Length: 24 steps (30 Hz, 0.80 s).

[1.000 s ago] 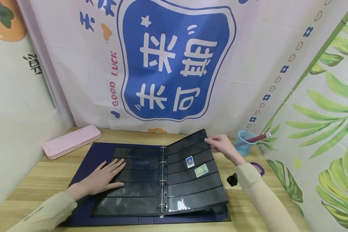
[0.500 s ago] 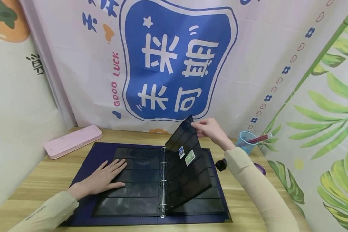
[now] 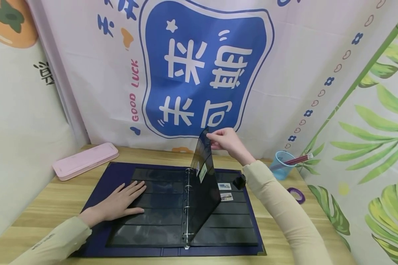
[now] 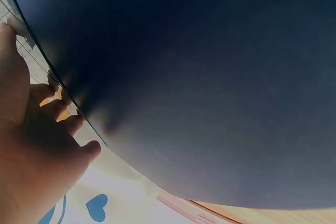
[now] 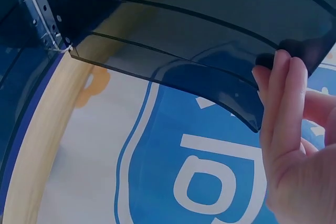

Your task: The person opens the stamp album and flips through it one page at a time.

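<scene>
The left hand lies flat on a shiny black page; the right hand pinches a corner of a see-through black plastic page in a dark blue ring binder. The lifted page hides part of the page below, and its two stamps are hard to see. Its long side runs near to far; its loose edge points up. A blue plastic cup holds dark red pencils.

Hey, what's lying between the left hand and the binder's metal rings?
In the head view, only the black pocket page spans from the left hand to the metal rings; that stretch is otherwise bare.
</scene>
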Tool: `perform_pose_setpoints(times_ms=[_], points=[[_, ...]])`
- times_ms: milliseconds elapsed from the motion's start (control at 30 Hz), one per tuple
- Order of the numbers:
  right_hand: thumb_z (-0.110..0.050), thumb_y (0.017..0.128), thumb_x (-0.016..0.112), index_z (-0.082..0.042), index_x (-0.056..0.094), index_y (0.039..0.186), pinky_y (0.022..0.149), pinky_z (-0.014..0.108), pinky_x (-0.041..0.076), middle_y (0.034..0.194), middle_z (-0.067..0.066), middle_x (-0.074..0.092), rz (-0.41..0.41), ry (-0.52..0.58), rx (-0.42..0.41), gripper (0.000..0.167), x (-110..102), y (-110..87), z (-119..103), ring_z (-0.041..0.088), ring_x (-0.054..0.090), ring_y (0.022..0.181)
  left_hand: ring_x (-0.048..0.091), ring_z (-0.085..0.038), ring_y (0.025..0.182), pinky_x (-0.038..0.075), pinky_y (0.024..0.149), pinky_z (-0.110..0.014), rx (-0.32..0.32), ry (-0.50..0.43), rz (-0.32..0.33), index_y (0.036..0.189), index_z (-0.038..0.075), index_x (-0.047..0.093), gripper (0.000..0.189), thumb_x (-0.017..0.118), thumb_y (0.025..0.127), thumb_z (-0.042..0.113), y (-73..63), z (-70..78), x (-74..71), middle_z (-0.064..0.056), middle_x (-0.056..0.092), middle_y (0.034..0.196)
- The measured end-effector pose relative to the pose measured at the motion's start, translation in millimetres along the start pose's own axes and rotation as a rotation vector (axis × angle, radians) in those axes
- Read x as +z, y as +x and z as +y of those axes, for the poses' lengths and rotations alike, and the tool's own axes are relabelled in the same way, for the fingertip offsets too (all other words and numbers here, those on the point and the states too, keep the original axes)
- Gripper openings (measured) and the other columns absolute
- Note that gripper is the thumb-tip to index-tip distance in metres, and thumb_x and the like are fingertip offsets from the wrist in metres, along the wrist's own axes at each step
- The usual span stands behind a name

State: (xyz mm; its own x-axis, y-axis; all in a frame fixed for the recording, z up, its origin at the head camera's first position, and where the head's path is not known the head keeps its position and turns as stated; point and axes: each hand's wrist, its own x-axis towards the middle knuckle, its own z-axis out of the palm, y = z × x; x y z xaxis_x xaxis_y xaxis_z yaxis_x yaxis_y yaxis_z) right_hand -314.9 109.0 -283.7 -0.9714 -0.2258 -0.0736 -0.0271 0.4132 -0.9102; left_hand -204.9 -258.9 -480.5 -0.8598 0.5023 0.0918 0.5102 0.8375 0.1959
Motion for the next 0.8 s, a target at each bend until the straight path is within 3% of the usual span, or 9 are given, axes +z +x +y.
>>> perform_pose_setpoints(times_ms=[167,333,433,533,667,800], points=[[-0.022,0.096,0.066,0.003,0.071,0.114,0.065,0.02,0.059,0.072,-0.004,0.067,0.001,0.032,0.01,0.031,5.6,3.8,-0.3,0.003,0.065,0.057,0.036,-0.044,0.145,0.027,0.112,-0.068,0.005,0.003,-0.019,0.151,0.004,0.041,0.086,0.054,0.091,0.065,-0.3,1.0,-3.7,-0.019,0.037,0.158],[-0.022,0.096,0.066,0.004,0.072,0.112,0.068,0.022,0.06,0.07,-0.004,0.066,-0.002,0.028,-0.004,0.031,10.7,5.2,-0.2,0.005,0.065,0.058,0.052,-0.045,0.132,0.045,0.103,-0.06,0.024,-0.005,0.026,0.141,-0.002,0.052,0.077,0.062,0.091,0.055,10.9,14.3,-19.5,-0.026,0.05,0.146],[-0.023,0.096,0.066,0.004,0.073,0.111,0.069,0.024,0.06,0.071,-0.003,0.066,0.002,0.005,-0.016,0.031,12.9,5.9,-0.6,0.006,0.066,0.059,0.066,-0.036,0.113,0.056,0.089,-0.049,0.008,-0.068,0.111,0.131,-0.003,0.06,0.061,0.066,0.093,0.044,25.0,37.6,-35.8,-0.023,0.063,0.131],[-0.024,0.096,0.067,0.003,0.073,0.11,0.07,0.025,0.061,0.074,-0.003,0.066,0.009,-0.008,-0.013,0.032,15.1,7.3,-1.3,0.005,0.067,0.061,0.071,-0.021,0.092,0.059,0.076,-0.036,0.007,-0.168,0.198,0.118,0.002,0.068,0.041,0.067,0.094,0.035,43.2,69.1,-55.8,-0.013,0.073,0.11],[-0.025,0.094,0.069,0.001,0.074,0.108,0.07,0.025,0.061,0.078,-0.001,0.068,0.022,-0.025,-0.014,0.031,18.1,9.1,-4.0,0.004,0.067,0.061,0.06,-0.002,0.067,0.051,0.063,-0.022,0.037,-0.269,0.272,0.1,0.012,0.073,0.022,0.066,0.096,0.032,68.5,110.4,-84.4,0.004,0.072,0.082],[-0.028,0.093,0.07,-0.001,0.076,0.106,0.071,0.026,0.061,0.088,0.007,0.074,0.039,-0.079,-0.041,0.03,21.9,10.5,-6.4,0.005,0.069,0.063,0.054,0.0,0.061,0.046,0.06,-0.02,0.052,-0.327,0.299,0.09,0.016,0.073,0.02,0.065,0.096,0.033,87.0,141.6,-109.6,0.007,0.069,0.074]])
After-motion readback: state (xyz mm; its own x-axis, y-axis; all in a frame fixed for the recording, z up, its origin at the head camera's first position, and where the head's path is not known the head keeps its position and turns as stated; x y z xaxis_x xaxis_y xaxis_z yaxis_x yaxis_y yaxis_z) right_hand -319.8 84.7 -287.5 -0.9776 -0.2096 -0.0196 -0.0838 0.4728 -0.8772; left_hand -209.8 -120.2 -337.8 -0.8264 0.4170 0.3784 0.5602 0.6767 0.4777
